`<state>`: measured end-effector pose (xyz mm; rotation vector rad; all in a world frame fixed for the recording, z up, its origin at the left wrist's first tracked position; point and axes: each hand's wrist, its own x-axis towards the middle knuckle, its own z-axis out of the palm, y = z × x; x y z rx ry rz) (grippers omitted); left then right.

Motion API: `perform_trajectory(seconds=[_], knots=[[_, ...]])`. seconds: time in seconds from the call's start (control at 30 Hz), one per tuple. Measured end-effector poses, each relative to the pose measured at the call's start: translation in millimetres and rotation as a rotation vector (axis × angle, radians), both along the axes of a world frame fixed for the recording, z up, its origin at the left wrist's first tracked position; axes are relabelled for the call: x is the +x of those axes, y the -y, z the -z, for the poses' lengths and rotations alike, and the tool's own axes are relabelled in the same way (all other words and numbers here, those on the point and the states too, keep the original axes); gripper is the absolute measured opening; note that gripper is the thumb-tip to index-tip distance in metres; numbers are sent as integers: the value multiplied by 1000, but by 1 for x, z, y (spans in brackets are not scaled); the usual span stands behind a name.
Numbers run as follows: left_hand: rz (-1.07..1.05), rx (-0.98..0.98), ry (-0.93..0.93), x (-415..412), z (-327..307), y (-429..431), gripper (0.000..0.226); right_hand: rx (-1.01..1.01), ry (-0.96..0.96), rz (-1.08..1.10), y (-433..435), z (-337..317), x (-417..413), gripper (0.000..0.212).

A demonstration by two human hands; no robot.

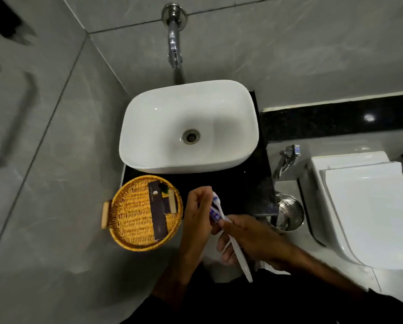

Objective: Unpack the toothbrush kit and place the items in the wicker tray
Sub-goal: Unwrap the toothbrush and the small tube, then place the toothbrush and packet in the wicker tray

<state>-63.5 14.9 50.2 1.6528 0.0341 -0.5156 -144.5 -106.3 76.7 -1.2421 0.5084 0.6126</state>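
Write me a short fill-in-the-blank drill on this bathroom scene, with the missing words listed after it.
1. The dark box lies in the ____ tray.
2. The white toothbrush is gripped by the ____ hand.
3. The left hand pinches a small ____ tube.
4. The tray sits to the ____ of both hands.

Missing words: wicker; right; toothpaste; left

One toothbrush [235, 249], one tray [125, 230], one box [159, 211].
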Motion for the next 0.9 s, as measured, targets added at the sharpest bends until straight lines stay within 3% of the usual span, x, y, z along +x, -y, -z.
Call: perform_trajectory(seconds=[0.13, 0.23, 0.43, 0.5, 0.6, 0.73, 0.9], knots=[[-41, -52, -233, 15, -9, -41, 31, -120, 69, 14, -39, 8, 23, 31], [-15, -201, -411, 18, -12, -77, 36, -145, 103, -28, -67, 16, 39, 32], [-255, -395, -502, 39, 6, -135, 32, -135, 74, -23, -115, 30, 64, 21], [-335, -332, -477, 53, 22, -155, 23, -131, 48, 12, -128, 38, 70, 19], [-406, -122, -458, 77, 45, -182, 33, -100, -6, 145, -147, 50, 80, 19], [-378, 43, -591, 103, 68, -202, 32, -117, -80, 205, -176, 64, 113, 20], [-338, 196, -455, 129, 91, -197, 35, -548, 67, 106, -210, 75, 161, 20]])
